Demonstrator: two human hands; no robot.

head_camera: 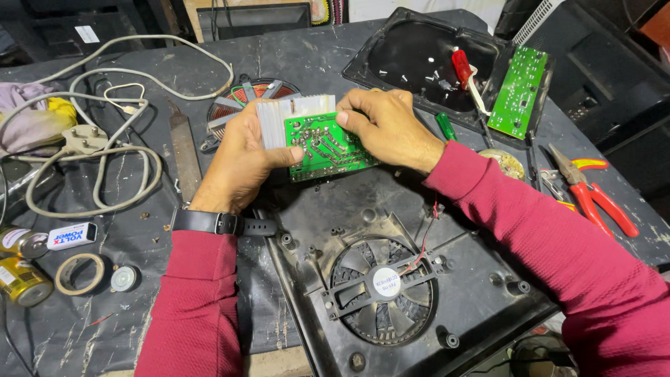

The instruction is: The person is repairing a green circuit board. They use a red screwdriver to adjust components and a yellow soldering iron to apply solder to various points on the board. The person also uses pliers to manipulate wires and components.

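I hold a green circuit board [328,150] with a silver finned heat sink [289,114] above an opened black appliance base [391,230]. My left hand [241,160] grips the board's left side, thumb across its solder face. My right hand [384,126] pinches the board's upper right edge. Below the board, a black cooling fan [382,290] sits in the base, with thin red and black wires [426,237] running up from it. A copper induction coil [241,98] lies just behind my left hand.
A black cover [419,52] at the back right holds loose screws, a red-handled screwdriver [462,68] and a second green board [518,91]. Red pliers [593,192] lie at right. At left lie a grey cord with plug [87,139], a flat metal file [185,150], tape roll [79,274], and small cans [24,279].
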